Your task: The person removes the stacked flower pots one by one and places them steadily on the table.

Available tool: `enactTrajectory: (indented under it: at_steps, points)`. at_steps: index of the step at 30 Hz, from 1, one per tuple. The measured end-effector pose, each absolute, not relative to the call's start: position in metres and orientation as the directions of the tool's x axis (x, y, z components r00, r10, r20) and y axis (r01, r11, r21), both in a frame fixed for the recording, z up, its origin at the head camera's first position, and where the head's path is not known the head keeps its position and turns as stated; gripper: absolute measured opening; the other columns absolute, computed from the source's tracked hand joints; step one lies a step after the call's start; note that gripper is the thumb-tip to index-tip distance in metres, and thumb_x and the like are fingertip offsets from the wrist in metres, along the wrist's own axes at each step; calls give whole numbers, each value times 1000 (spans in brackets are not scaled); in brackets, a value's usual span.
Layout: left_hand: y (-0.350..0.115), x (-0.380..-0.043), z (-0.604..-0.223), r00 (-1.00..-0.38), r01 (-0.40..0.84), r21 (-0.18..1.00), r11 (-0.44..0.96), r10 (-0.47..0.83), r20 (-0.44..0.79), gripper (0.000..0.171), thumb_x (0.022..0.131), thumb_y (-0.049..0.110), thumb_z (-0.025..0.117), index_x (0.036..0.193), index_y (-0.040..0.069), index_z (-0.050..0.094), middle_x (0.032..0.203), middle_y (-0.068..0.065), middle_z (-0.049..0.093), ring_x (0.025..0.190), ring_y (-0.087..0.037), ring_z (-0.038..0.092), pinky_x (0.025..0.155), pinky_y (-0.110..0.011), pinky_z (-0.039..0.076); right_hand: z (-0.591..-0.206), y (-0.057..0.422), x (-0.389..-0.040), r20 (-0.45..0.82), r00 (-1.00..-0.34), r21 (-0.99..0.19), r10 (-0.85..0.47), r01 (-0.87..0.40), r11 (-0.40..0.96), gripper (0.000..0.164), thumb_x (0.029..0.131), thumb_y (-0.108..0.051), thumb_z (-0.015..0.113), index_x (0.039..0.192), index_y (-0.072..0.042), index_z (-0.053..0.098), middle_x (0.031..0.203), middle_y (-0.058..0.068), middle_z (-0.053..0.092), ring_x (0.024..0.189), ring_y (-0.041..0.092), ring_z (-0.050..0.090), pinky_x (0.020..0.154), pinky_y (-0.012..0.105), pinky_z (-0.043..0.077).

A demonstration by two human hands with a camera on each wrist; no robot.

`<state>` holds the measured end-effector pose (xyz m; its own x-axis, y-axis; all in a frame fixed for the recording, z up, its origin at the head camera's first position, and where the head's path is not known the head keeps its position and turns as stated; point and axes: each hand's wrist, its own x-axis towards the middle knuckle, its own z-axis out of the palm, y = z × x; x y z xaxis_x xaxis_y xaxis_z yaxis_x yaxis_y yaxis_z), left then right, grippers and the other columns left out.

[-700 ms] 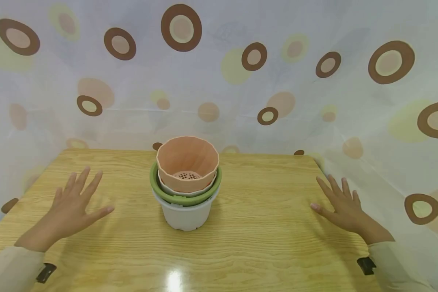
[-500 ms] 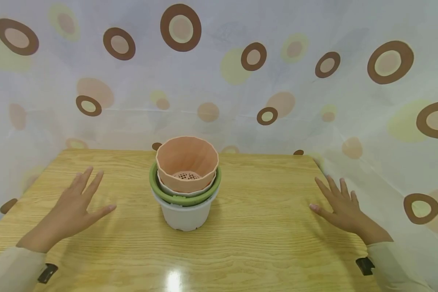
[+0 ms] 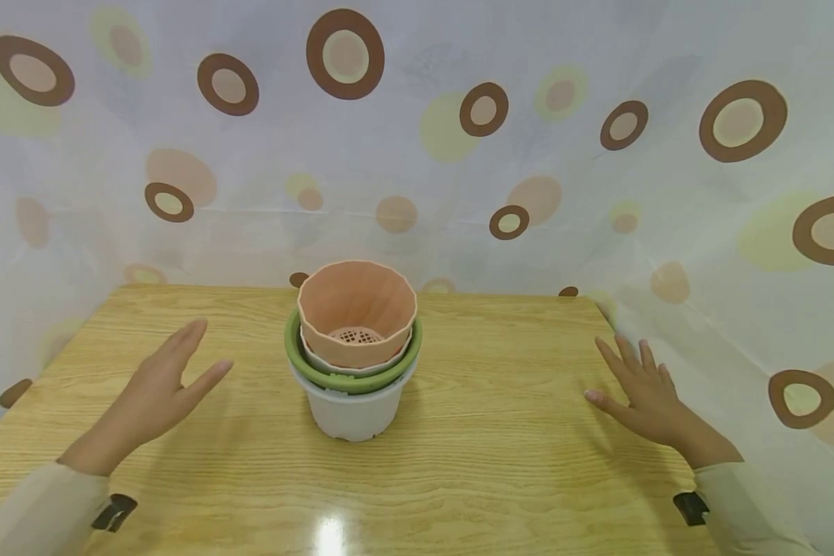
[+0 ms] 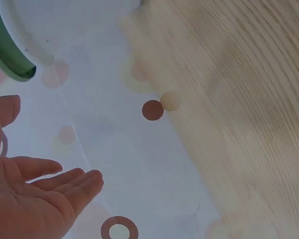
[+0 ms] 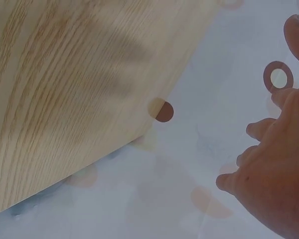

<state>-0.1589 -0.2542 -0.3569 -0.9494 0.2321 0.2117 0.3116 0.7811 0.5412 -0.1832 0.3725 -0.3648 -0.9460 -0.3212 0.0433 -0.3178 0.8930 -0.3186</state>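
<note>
A nest of plant pots stands on the wooden table, left of centre in the head view. On top is a peach pot (image 3: 357,309) with a grid of holes in its base. Below it show the rim of a white pot (image 3: 361,371), then a green pot (image 3: 350,383), and a white pot (image 3: 354,417) at the bottom. My left hand (image 3: 156,386) hovers to the left of the pots, fingers straight and thumb apart, touching nothing. Over the table's right side my right hand (image 3: 646,398) is held with fingers spread, well away from the pots. Part of the green rim (image 4: 12,57) shows in the left wrist view.
The wooden table (image 3: 500,432) has its back edge against a white patterned sheet (image 3: 417,139), which also hangs along the right and left sides. Dark bands (image 3: 114,512) sit at both wrists. A light reflection lies near the table's front.
My left hand has moved right towards the pots and turned so its fingers overlap in the head view. The right hand has shifted slightly left. The pots have not moved.
</note>
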Motion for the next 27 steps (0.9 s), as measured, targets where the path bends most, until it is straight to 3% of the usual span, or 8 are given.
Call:
enactTrajectory:
  at_steps: [5, 11, 16, 18, 23, 27]
  points:
    - [-240, -161, -351, -955, 298, 644, 704, 225, 195, 67, 102, 36, 47, 149, -5, 22, 149, -30, 28, 129, -50, 38, 98, -63, 41, -365, 371, -182, 42, -947, -314, -317, -314, 896, 83, 97, -41, 52, 155, -13, -1, 155, 29, -11, 135, 54, -23, 98, 81, -9]
    - [-229, -165, -349, -969, 196, 822, 535, 233, 80, 63, 103, 38, 41, 149, -2, 26, 146, -25, 38, 125, -42, 48, 98, -56, 46, -365, 370, -183, 41, -946, -319, -322, -318, 893, 83, 97, -40, 53, 155, -13, 0, 155, 28, -10, 135, 54, -22, 98, 82, -8]
    - [-221, -168, -349, -963, 112, 928, 356, 270, 13, 63, 103, 37, 42, 147, -6, 28, 145, -25, 39, 125, -32, 51, 100, -29, 48, -366, 369, -183, 40, -945, -322, -326, -321, 891, 82, 97, -40, 53, 155, -14, 0, 155, 28, -10, 135, 54, -22, 97, 82, -7]
    - [-217, -170, -350, -960, 91, 946, 311, 281, 0, 62, 103, 37, 44, 146, -6, 29, 145, -25, 39, 123, -26, 53, 99, -24, 48, -366, 369, -183, 41, -944, -326, -326, -321, 889, 82, 97, -41, 53, 155, -13, 1, 155, 29, -9, 135, 54, -21, 97, 82, -7]
    - [-207, -174, -353, -956, 69, 966, 250, 294, -8, 63, 102, 36, 47, 145, -7, 31, 143, -27, 41, 114, -11, 59, 98, -23, 49, -366, 368, -184, 42, -945, -336, -323, -318, 886, 82, 97, -40, 53, 155, -12, 3, 155, 30, -8, 136, 54, -20, 97, 83, -5]
    - [-201, -178, -356, -953, 57, 976, 211, 303, -10, 62, 101, 34, 49, 144, -8, 33, 142, -28, 41, 111, -9, 60, 97, -24, 50, -367, 367, -186, 60, -941, -339, -334, -334, 880, 81, 98, -38, 53, 155, -12, 2, 155, 31, -7, 136, 55, -18, 96, 84, -1]
